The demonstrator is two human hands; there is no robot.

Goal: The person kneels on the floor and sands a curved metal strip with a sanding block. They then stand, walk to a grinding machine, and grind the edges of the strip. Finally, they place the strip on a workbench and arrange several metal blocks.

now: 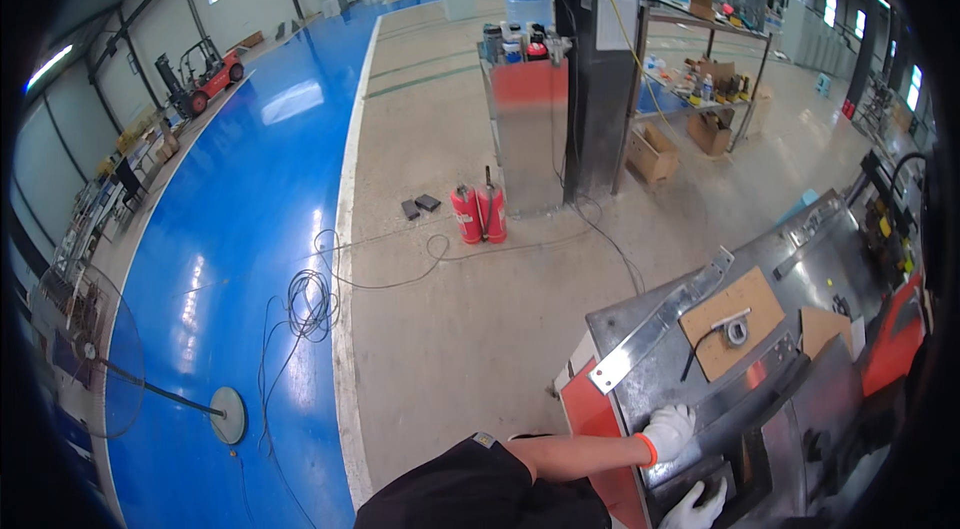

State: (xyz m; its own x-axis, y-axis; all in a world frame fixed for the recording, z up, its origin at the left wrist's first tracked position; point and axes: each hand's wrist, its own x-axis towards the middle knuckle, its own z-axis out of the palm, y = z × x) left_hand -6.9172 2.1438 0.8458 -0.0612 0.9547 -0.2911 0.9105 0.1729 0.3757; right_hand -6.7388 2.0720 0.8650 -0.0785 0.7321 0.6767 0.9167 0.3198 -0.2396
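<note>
My left hand [670,432], in a white glove with an orange cuff, rests palm down on the grey metal bench top [640,399] near its left edge. Its fingers reach over the metal, slightly bent and apart. Lower down, my right hand [697,507], also white-gloved, is partly cut off by the frame's edge. Its fingers and thumb are spread beside a dark metal block [705,474]; contact is unclear. Beyond the left hand lie a long metal strip with holes [660,321] and a brown board [750,314] bearing a round grey piece [736,332] with a pale rod.
Two red fire extinguishers [478,215] stand on the floor beside a metal cabinet [530,139]. A coiled black cable [312,307] crosses onto the blue floor lane. A pedestal fan [228,416] is at the left. Further off are a red forklift [208,79] and a shelf [700,109].
</note>
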